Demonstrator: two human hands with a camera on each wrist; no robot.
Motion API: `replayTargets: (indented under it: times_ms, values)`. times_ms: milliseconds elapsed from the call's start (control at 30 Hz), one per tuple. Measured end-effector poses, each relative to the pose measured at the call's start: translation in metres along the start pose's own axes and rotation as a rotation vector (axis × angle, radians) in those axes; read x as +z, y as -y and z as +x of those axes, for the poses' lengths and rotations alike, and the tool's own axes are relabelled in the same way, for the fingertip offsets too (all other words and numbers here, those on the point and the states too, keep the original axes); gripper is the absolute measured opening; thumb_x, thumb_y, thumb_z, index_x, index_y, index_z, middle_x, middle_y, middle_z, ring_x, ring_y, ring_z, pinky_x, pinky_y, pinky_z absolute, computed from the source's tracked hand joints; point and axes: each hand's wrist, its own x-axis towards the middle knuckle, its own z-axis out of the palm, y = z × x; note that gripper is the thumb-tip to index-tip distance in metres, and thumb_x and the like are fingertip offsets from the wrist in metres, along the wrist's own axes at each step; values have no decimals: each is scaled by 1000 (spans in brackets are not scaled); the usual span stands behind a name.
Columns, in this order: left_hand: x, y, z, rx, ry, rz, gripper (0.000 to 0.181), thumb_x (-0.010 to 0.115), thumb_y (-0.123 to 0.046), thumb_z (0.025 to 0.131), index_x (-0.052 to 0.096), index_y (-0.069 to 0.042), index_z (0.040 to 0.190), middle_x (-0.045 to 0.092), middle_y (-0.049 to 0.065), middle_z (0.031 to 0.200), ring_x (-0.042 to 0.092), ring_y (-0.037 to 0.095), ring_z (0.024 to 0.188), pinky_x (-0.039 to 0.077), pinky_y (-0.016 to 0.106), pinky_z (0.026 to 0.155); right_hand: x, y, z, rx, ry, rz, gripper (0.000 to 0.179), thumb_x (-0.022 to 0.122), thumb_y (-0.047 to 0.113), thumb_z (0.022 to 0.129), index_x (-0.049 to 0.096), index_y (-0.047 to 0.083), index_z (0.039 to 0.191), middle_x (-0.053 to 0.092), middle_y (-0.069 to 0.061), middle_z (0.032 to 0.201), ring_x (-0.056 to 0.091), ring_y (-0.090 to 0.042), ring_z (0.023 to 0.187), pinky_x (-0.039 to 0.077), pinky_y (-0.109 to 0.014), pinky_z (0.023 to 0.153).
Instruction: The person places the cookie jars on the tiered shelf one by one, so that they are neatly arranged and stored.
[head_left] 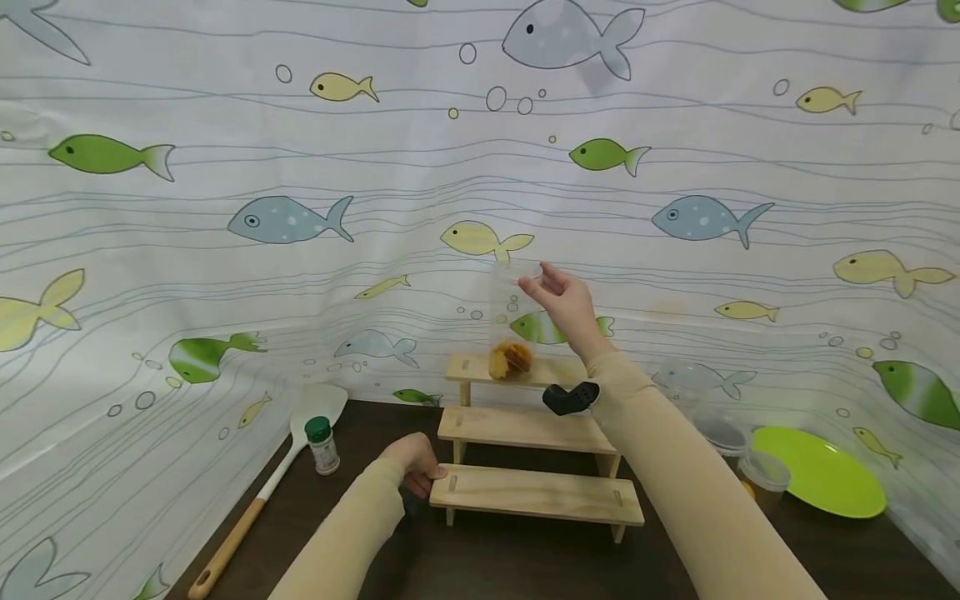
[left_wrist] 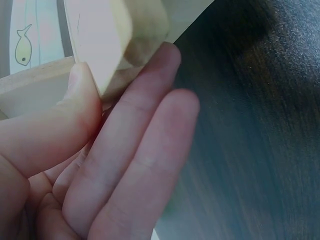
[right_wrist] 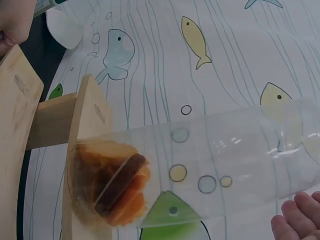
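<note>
A tall clear container [head_left: 504, 308] with orange-brown dried slices [right_wrist: 120, 185] at its bottom stands at the top step of a three-step wooden shelf [head_left: 536, 492]. My right hand [head_left: 566, 308] pinches the container near its upper rim, thumb and fingers on its right side. In the right wrist view, the fingertips [right_wrist: 300, 217] show beside the clear wall. My left hand [head_left: 412, 458] grips the left end of the lowest step. In the left wrist view, its thumb lies on the board's top and its fingers reach along the underside.
To the left are a green-capped shaker jar [head_left: 322, 446] and a white spatula [head_left: 318, 408] with a wooden handle. Clear lidded jars [head_left: 765, 475] and a lime-green plate [head_left: 825, 475] sit on the right, partly behind my right arm. A fish-patterned sheet [head_left: 420, 167] rises behind the dark table.
</note>
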Motion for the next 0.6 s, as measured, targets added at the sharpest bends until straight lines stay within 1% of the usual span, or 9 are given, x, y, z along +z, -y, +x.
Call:
replayTargets:
  times_ms: [100,167,300,467,600]
  values:
    - [-1,1,0,-2,-3,3,19,67,-11,88,69,8,90,69,14,69,70,25,66,60,34,62,-7,1,-1,-30,14,36,76,67,46,86,36,10,146,43,-6,146,42,-16,133,37,-35,110]
    - [-1,1,-1,-2,-7,7,19,67,-11,88,69,8,90,69,15,69,70,25,66,60,34,62,-13,2,-2,-54,24,65,74,67,41,88,35,9,146,43,-7,146,41,-16,134,37,-35,110]
    - [-2,1,-3,2,4,17,22,66,-12,89,69,9,92,70,15,72,71,25,68,60,35,64,-27,2,-7,-63,52,117,70,66,33,90,34,8,147,41,-7,147,39,-17,135,36,-37,111]
    - [0,2,0,6,20,23,25,64,-14,90,68,10,94,70,16,73,71,25,69,60,35,65,-46,-2,-18,-55,76,91,68,64,29,92,32,8,148,39,-7,149,38,-19,136,33,-38,113]
    - [2,3,2,22,21,10,24,65,-13,90,68,11,95,70,16,73,71,25,68,60,35,64,-65,-10,-25,-58,59,48,69,64,33,92,32,7,148,39,-8,148,39,-20,136,31,-39,113]
